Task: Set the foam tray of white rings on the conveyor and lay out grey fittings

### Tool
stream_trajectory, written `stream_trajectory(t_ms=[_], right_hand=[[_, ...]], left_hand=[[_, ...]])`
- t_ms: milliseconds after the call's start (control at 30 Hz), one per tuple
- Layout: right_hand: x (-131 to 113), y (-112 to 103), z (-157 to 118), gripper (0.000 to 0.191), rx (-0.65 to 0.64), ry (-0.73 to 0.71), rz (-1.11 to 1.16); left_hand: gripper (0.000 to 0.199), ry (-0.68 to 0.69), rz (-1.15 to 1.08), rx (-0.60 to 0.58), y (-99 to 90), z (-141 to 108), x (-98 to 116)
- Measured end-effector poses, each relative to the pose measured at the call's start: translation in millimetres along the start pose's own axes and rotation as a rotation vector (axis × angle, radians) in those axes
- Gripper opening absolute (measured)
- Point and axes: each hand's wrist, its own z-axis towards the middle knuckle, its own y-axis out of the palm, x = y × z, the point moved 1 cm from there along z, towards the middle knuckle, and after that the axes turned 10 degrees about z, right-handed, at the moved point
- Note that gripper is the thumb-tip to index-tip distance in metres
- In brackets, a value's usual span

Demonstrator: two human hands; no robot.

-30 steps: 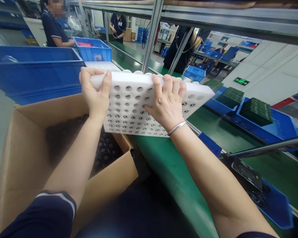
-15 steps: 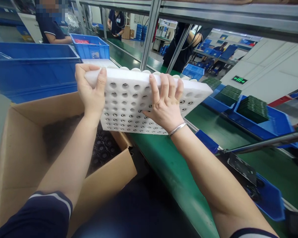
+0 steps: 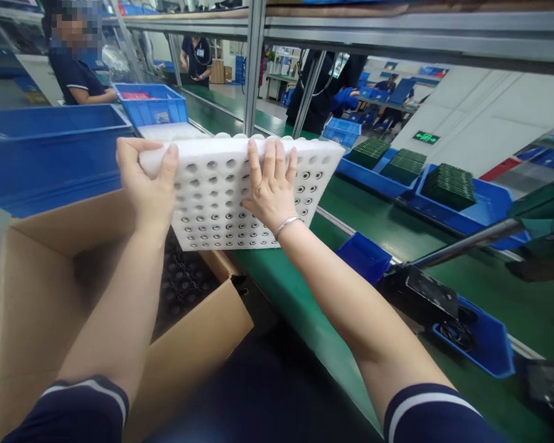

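We hold a white foam tray up in both hands, tilted with its far edge raised, above the near edge of the green conveyor belt and the right side of an open cardboard box. The tray is full of round holes in rows, many with a dark-centred part seated in them.

Our left hand is closed on the tray's corner at ten o'clock: the thumb lies across the holed face and the fingers wrap over the top edge, out of sight behind it. Our right hand presses flat on the face just right of centre, fingers together and hooked over the top edge, with a thin silver bracelet at the wrist.

Inside the box, below the tray at seven o'clock, we see a dark layer of round parts. A large blue crate stands beyond the box at ten o'clock, and a smaller blue bin behind it, near a co-worker's arm. At two o'clock, blue trays hold stacks of green circuit boards. At four o'clock a small blue bin and a dark metal fixture sit on the belt's edge.
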Motion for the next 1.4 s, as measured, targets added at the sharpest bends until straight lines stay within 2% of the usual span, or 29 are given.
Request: stream_trajectory(t_ms=[67, 133, 233, 333, 400, 433, 500, 533, 600, 667, 767, 800, 867, 933, 1033, 1100, 1233, 1400], right_hand=[[6.1, -14.6, -6.9, 0.096, -0.032, -0.061, -0.002], [17.2, -30.3, -20.2, 0.092, 0.014, -0.061, 0.002], [41.0, -44.1, -49.8, 0.085, 0.300, 0.098, 0.047], [71.1, -39.6, -79.9, 0.090, 0.624, 0.300, 0.156], [93.7, -30.9, -92.2, 0.105, 0.699, 0.431, 0.307], [104.8, -26.5, -95.1, 0.117, 0.671, 0.490, 0.433], [122.6, -19.6, -95.2, 0.134, 0.487, 0.563, 0.775], [128.0, -17.7, -93.6, 0.134, 0.375, 0.571, 0.935], [131.4, -16.3, -89.7, 0.119, 0.236, 0.573, 1.113], [127.4, -15.8, -87.2, 0.103, 0.259, 0.596, 1.121], [116.0, -12.2, -87.7, 0.106, 0.385, 0.646, 1.069], [112.8, -10.8, -88.7, 0.107, 0.414, 0.654, 1.048], [108.6, -8.8, -91.2, 0.105, 0.446, 0.666, 1.004], [107.1, -8.4, -93.4, 0.102, 0.449, 0.659, 0.982], [106.9, -9.3, -95.1, 0.100, 0.439, 0.635, 0.977], [106.8, -9.5, -95.5, 0.102, 0.438, 0.632, 0.978], [105.6, -8.5, -96.3, 0.102, 0.468, 0.636, 0.986], [103.7, -8.0, -96.1, 0.097, 0.498, 0.624, 0.975]], left_hand=[[0.055, 0.001, -0.013, -0.016, -2.7, 1.2, -2.1], [0.054, 0.022, -0.052, -0.027, -4.5, 3.1, -5.7], [0.054, 0.042, -0.124, -0.023, -5.3, 7.3, -10.6], [0.045, 0.049, -0.032, -0.010, -7.9, 12.8, -7.4], [0.036, 0.105, 0.081, -0.038, -12.2, 17.3, 0.4], [0.033, 0.128, 0.115, -0.072, -15.0, 19.9, 4.7], [0.032, 0.128, 0.147, -0.146, -21.6, 25.9, 12.5], [0.033, 0.116, 0.178, -0.179, -24.9, 29.2, 15.7], [0.042, 0.118, 0.290, -0.249, -29.5, 35.8, 22.3], [0.063, 0.190, 0.455, -0.317, -28.7, 40.6, 32.2], [0.099, 0.389, 0.671, -0.417, -12.6, 38.4, 57.7], [0.102, 0.478, 0.720, -0.461, -3.5, 34.3, 68.1], [0.096, 0.660, 0.784, -0.604, 17.2, 21.6, 87.9], [0.112, 0.760, 0.818, -0.612, 35.1, 7.5, 103.2], [0.116, 0.693, 0.852, -0.661, 50.2, -7.8, 114.4], [0.111, 0.633, 0.866, -0.698, 52.3, -11.2, 117.2], [0.110, 0.614, 0.867, -0.733, 50.5, -9.6, 118.0], [0.108, 0.501, 0.796, -0.657, 58.7, -21.5, 116.2]])
